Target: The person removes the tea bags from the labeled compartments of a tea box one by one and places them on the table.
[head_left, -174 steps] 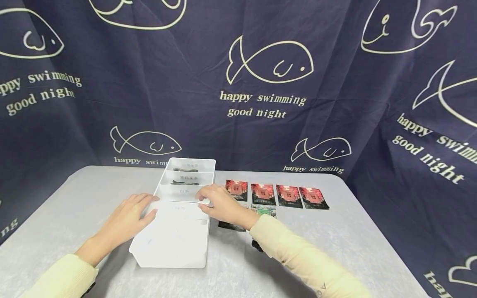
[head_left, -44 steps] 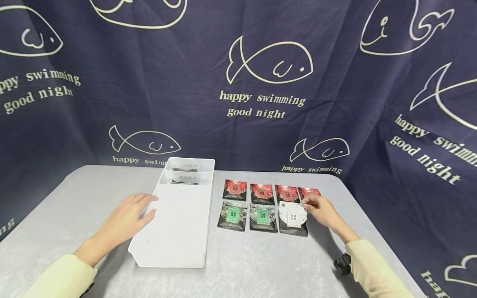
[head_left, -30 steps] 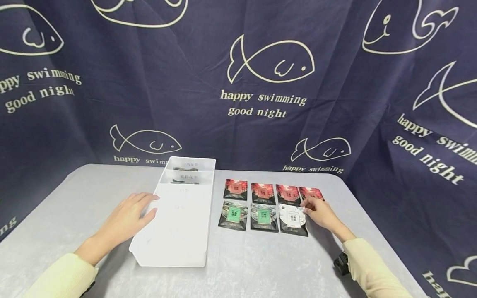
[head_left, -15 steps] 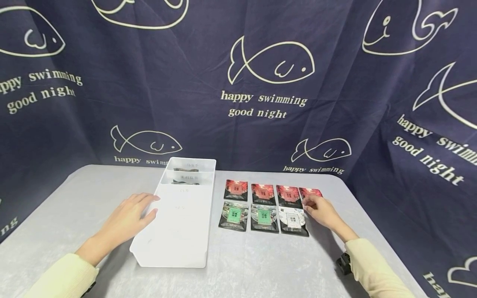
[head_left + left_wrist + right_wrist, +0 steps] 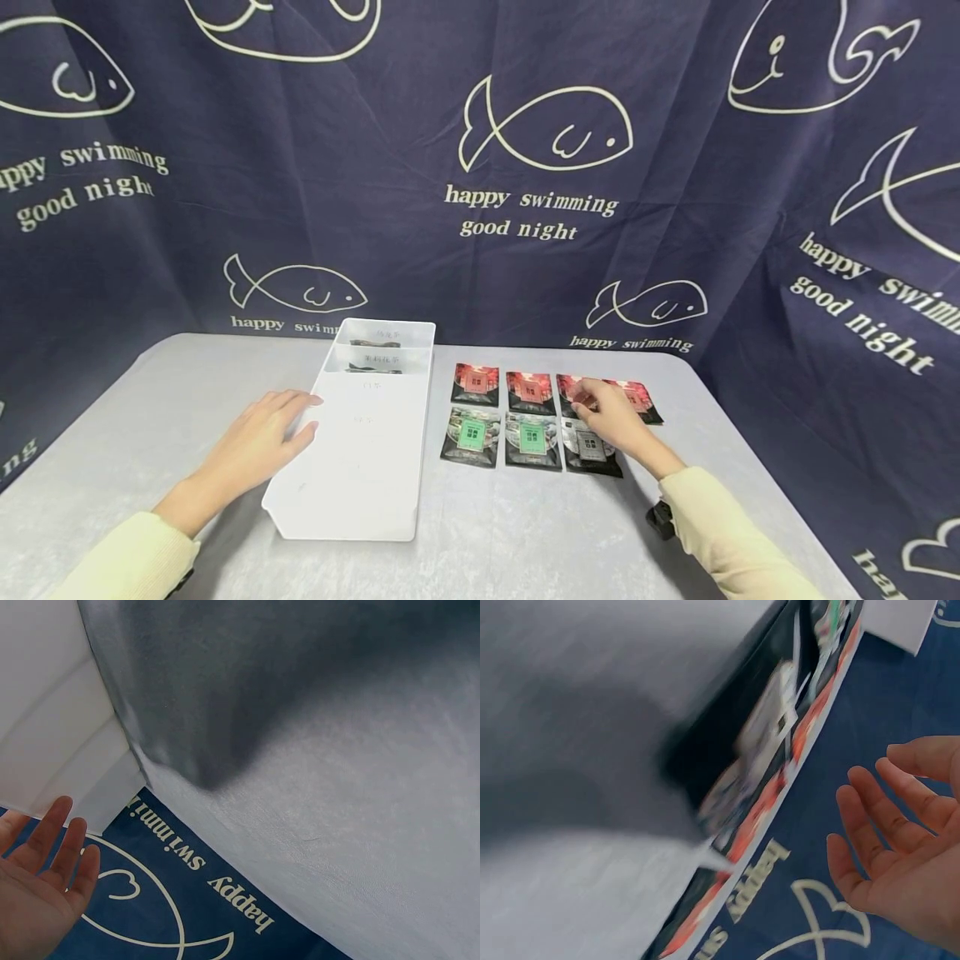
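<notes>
Centre-right, loose-fingered right hand [image 5: 617, 417] near glossy black-and-silver rectangular packet [image 5: 591, 450]; centre-left, relaxed left hand [image 5: 258, 437] at long white plastic box [image 5: 342, 487].

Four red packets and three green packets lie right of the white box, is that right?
Not quite: the head view shows two green packets, not three. The four red packets do lie right of the white box.

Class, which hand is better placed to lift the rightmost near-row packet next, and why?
Probably the right hand: it is by the rightmost near-row packet. The left hand is at the left edge of the white box, farther away.
</notes>
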### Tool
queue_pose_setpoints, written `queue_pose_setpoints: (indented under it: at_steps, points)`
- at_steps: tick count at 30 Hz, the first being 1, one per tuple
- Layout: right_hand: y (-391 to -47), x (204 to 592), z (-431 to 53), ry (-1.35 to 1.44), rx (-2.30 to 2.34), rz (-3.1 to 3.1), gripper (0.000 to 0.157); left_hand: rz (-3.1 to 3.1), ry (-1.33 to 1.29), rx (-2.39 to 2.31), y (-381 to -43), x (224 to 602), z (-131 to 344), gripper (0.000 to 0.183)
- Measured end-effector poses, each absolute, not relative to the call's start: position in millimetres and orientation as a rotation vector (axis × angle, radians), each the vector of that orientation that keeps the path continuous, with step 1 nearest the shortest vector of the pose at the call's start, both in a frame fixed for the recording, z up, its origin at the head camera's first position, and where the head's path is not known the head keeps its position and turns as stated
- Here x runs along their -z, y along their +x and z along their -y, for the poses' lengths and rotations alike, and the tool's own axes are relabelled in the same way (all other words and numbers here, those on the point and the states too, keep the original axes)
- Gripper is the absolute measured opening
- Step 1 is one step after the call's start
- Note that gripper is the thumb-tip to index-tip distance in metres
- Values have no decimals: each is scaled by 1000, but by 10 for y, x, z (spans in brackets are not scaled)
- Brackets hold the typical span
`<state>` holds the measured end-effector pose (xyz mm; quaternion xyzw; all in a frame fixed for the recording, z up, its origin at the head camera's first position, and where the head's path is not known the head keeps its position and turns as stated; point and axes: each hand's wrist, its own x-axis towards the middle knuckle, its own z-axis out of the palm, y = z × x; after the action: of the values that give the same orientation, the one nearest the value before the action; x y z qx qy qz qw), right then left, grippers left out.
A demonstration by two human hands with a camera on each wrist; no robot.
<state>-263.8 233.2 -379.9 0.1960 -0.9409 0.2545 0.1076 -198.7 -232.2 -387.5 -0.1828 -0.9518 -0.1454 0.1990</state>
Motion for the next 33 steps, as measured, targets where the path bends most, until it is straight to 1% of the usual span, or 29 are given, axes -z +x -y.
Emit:
queue_pose_setpoints:
  at_steps: [11, 25, 33]
  points:
    - [-2632, 3664, -1753, 748, -744, 2766, 8, 2670, -508, 424, -1975, 3867, 2314, 30]
    - [-2668, 3516, -1084, 955, -596, 2674, 12, 2653, -510, 424, -1985, 3886, 2325, 30]
    - [-2761, 3513, -819, 1069, -537, 2591, 12, 2652, -511, 425, -1977, 3871, 2323, 30]
